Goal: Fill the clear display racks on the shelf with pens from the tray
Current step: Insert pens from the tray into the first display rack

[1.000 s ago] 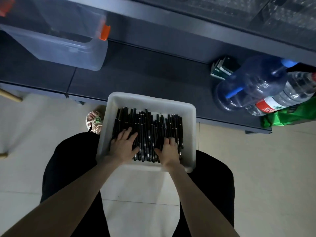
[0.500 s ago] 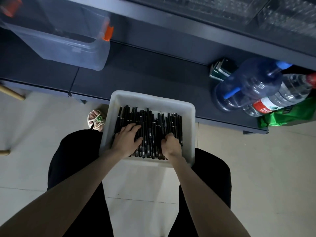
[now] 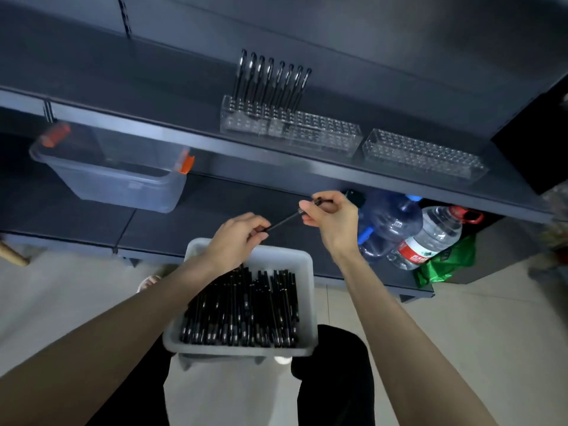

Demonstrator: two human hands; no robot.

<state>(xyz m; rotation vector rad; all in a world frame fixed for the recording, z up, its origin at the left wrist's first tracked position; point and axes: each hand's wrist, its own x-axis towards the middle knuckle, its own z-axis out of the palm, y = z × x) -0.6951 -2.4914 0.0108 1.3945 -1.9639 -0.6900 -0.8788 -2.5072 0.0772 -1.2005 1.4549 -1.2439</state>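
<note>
A white tray (image 3: 302, 262) full of black pens (image 3: 242, 312) rests on my lap. Above its far edge both hands hold one black pen (image 3: 282, 222): my left hand (image 3: 236, 238) pinches the lower end, and my right hand (image 3: 330, 215) grips the upper end. On the dark shelf above stand two clear display racks. The left rack (image 3: 322, 133) holds a row of several upright black pens (image 3: 270, 78) at its left end. The right rack (image 3: 424, 155) holds nothing.
A clear plastic bin (image 3: 123, 176) with orange clips sits on the lower shelf at left. Large water bottles (image 3: 399, 229) and a green bag (image 3: 445, 262) stand at lower right. Tiled floor (image 3: 61, 290) lies around my legs.
Both hands have left the pile in the tray and risen with a single pen held between them. My view has tilted up, bringing the racks on the upper shelf into sight.
</note>
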